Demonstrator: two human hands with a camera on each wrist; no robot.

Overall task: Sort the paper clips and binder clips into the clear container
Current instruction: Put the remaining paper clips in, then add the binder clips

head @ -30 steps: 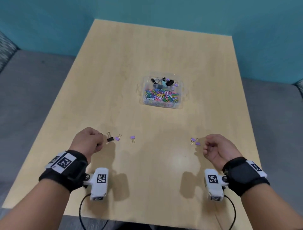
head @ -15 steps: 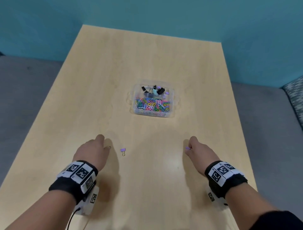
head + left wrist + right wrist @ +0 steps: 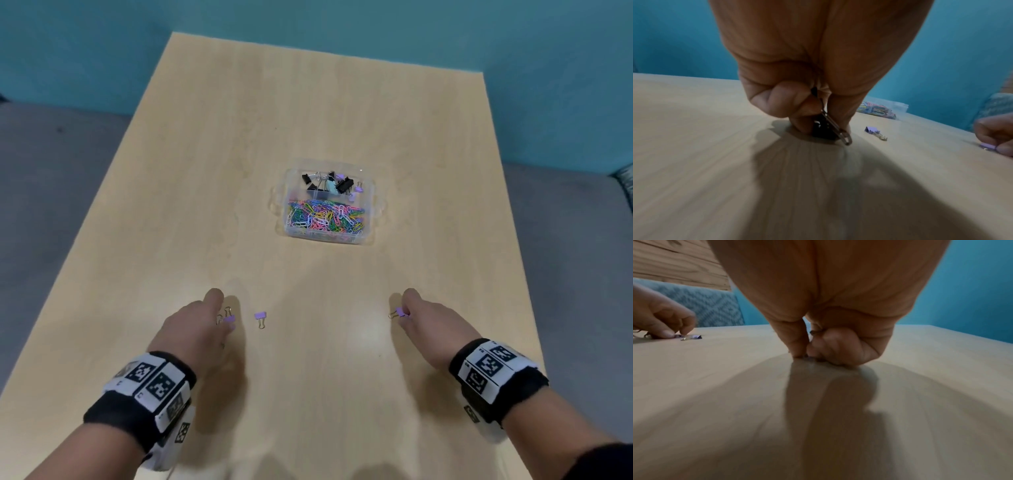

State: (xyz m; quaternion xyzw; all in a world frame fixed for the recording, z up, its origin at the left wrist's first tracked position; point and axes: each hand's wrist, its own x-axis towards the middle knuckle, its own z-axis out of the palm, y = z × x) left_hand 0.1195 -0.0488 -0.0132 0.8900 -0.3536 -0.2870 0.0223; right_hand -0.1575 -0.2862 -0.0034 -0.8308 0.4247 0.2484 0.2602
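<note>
Both hands have dropped onto the bench. Left hand point(image 3: 191, 325) pinches a black clip point(image 3: 823, 129); right hand point(image 3: 431, 325) pinches a purple clip point(image 3: 399, 312). Clear container point(image 3: 371, 205) sits straight ahead between them.

We see a light wooden table point(image 3: 239, 154). A clear plastic box point(image 3: 371, 205) sits on it, far ahead of our hands. A small purple binder clip point(image 3: 260, 315) lies just right of our left hand point(image 3: 191, 332).
</note>
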